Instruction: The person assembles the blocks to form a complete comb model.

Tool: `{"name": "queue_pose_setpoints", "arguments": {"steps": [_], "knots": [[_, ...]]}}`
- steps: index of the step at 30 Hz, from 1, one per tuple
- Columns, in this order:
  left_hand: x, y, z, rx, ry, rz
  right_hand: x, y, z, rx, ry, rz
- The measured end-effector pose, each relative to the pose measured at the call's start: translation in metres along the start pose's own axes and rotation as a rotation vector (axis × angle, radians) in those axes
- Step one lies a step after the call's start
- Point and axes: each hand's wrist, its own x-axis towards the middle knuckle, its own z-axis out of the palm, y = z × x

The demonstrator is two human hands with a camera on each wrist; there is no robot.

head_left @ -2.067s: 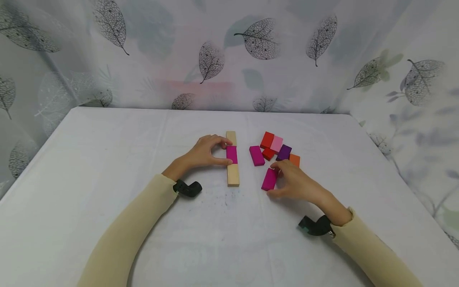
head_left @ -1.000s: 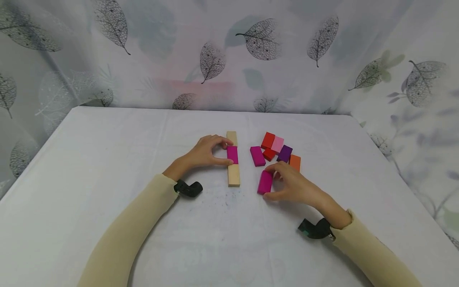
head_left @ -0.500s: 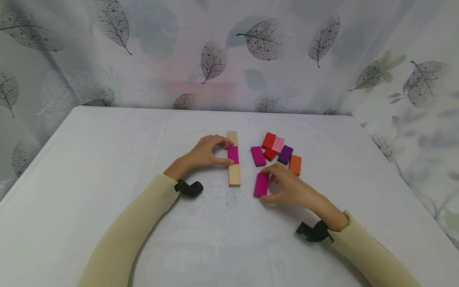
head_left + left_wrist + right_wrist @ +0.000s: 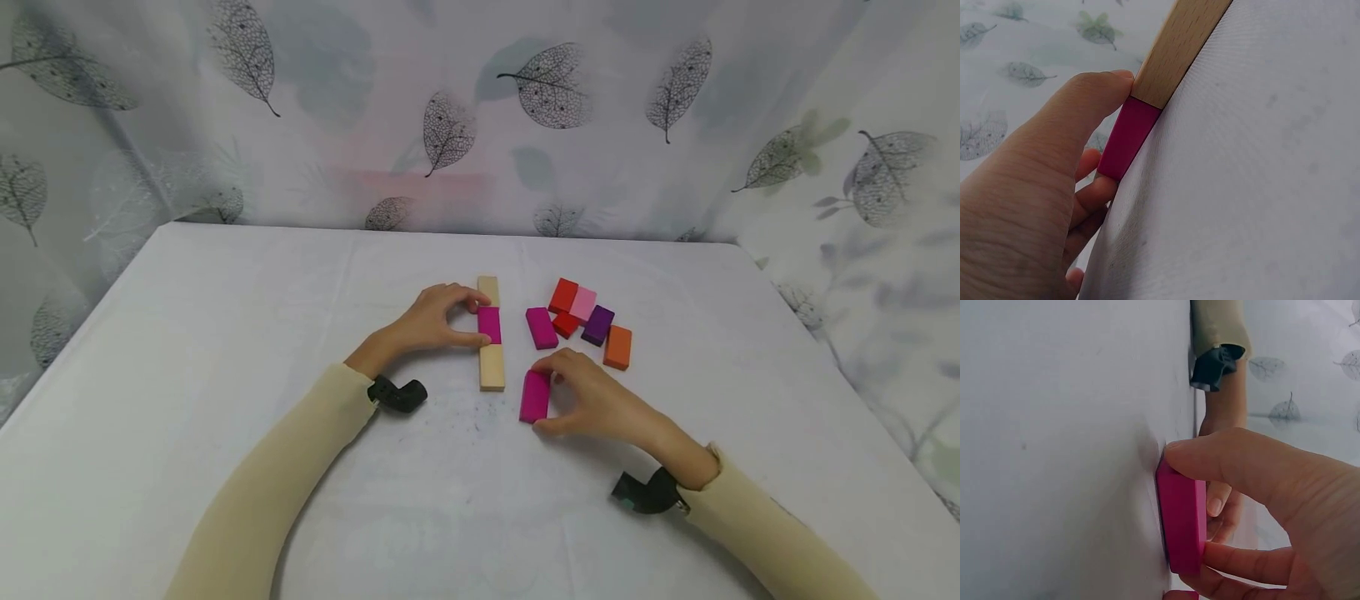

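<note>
A short row on the table runs away from me: a plain wooden block nearest, a magenta block in the middle, another plain wooden block farthest. My left hand pinches the middle magenta block by its two ends, thumb at the seam with the near wooden one, as the left wrist view also shows. To the right of the row, my right hand grips a second magenta block between thumb and fingers at its ends. That block is low at the tablecloth; whether it touches is unclear.
Beyond my right hand lies a loose group: a magenta block, red blocks, a pink block, a purple block and an orange block. A leaf-patterned curtain hangs behind the white table.
My right hand has moved left and toward me with its magenta block, away from the loose group, uncovering the orange block. My left hand has kept its place on the row.
</note>
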Motion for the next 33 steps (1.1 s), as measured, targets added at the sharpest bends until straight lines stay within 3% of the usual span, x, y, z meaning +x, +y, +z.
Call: {"name": "queue_pose_setpoints", "arguments": {"steps": [13, 33], "knots": [[0.001, -0.001, 0.001, 0.015, 0.004, 0.006, -0.001, -0.010, 0.006, 0.006, -0.037, 0.010], [0.000, 0.001, 0.000, 0.009, 0.006, 0.004, -0.002, -0.022, 0.012, -0.017, -0.065, -0.043]]}}
